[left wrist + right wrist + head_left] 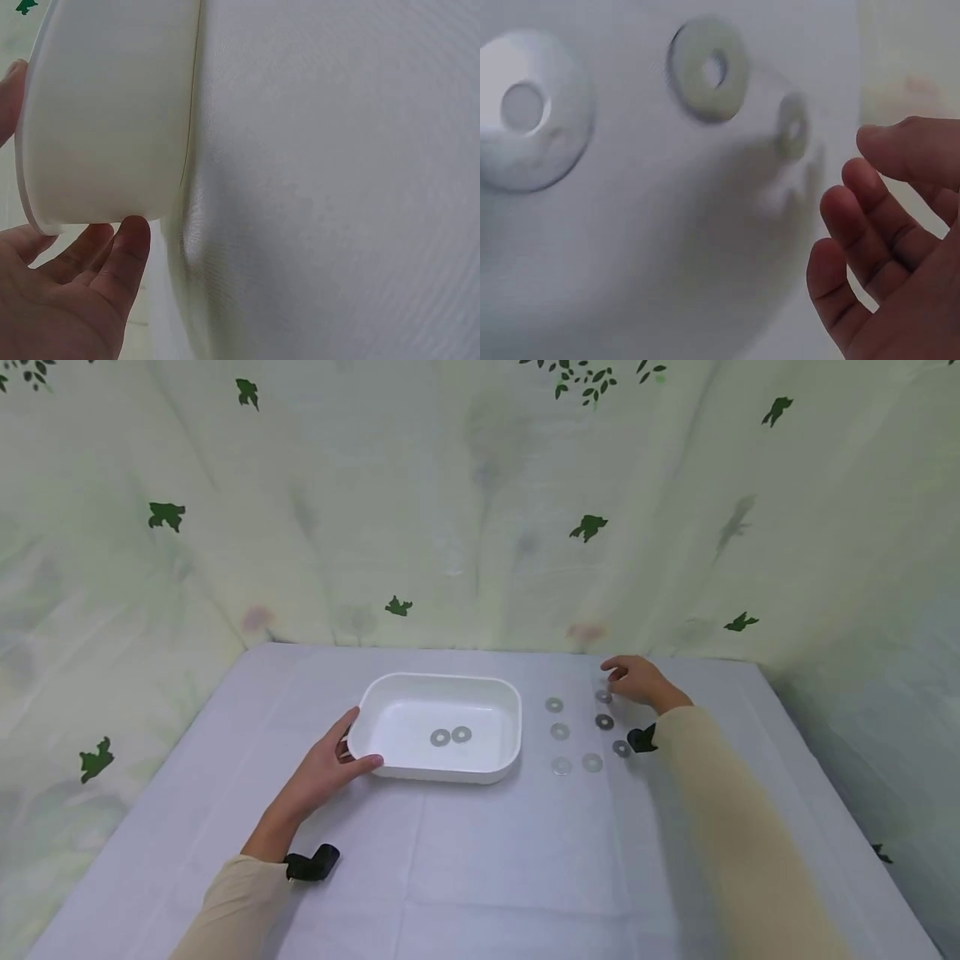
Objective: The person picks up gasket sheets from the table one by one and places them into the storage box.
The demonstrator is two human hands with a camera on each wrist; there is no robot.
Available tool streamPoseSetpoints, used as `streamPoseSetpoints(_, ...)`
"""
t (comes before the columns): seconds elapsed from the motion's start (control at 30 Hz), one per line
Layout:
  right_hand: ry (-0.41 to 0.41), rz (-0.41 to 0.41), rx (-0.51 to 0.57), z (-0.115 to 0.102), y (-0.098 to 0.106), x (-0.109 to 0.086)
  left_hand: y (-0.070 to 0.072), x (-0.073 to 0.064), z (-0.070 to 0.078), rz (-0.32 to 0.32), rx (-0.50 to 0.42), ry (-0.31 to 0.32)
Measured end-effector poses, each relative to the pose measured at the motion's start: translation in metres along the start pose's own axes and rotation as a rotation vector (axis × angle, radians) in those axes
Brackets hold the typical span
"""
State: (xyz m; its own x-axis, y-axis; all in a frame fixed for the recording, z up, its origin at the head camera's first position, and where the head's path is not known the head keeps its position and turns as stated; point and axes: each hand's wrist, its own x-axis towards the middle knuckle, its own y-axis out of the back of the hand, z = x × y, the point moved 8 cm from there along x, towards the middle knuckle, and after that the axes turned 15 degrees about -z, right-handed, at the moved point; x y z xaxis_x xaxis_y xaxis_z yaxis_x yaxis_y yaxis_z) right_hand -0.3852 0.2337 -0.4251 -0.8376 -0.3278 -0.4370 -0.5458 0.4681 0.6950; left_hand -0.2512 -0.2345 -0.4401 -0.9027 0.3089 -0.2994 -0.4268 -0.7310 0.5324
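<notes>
A white rectangular tray (442,772) stands on the table, with two flat metal washers (440,737) lying inside it. My left hand (324,777) grips the tray's left end, the thumb at the front rim and the fingers along the side; in the left wrist view the fingertips (133,232) touch its outer wall. To the right of the tray, my right hand (637,681) hovers by the rearmost washer (603,697), fingers loosely bent and holding nothing. Below it lie a darker washer (604,722) and another grey washer (622,748).
Several paler washers, among them one at the back (554,705) and one at the front (592,762), lie between the tray and the right arm. A white cloth (480,868) covers the table. Behind it hangs a pale curtain (450,527) with green leaf shapes.
</notes>
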Motion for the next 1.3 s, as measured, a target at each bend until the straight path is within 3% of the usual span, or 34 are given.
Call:
streamPoseSetpoints(0.1,-0.059,-0.002,0.044,0.021,-0.003,0.004,-0.001,-0.001,-0.003,0.000,-0.006,-0.001)
streamPoseSetpoints(0.23,-0.061,-0.005,0.049,0.030,-0.010,0.011,0.000,-0.003,-0.004,0.014,-0.003,-0.007)
streamPoseSetpoints(0.53,-0.068,0.037,-0.046,0.026,-0.019,0.016,0.001,-0.002,-0.006,0.014,-0.017,-0.018)
streamPoseSetpoints(0.73,-0.091,0.010,-0.085,0.017,-0.020,0.018,0.002,-0.001,-0.009,0.016,-0.013,-0.023)
streamPoseSetpoints(0.97,-0.053,0.022,-0.124,0.014,-0.020,0.022,0.001,0.000,-0.011,0.012,-0.029,-0.019)
streamPoseSetpoints(1.3,-0.054,-0.021,-0.013,0.024,-0.021,0.014,0.001,0.004,-0.008,0.002,-0.028,-0.030)
